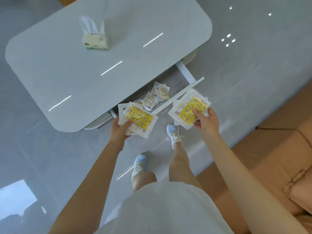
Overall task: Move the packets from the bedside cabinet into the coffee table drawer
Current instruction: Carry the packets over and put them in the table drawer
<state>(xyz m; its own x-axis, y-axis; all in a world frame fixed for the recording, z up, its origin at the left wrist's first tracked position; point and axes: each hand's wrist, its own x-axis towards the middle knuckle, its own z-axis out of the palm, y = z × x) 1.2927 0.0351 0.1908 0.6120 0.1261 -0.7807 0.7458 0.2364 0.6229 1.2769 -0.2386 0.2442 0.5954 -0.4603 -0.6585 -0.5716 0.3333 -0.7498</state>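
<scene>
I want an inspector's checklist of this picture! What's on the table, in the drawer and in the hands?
Surface: grey coffee table top, glossy, with streaks of reflected light.
Job's things: open drawer holds a few small packets; left stack and right stack of yellow-patterned packets are held near it.
Clutter: one tissue pack on the table top.
Grippers: left hand grips the left stack; right hand pinches the right stack.
Cables: nothing seen.
Surroundings: shiny grey floor; tan sofa on the right.
</scene>
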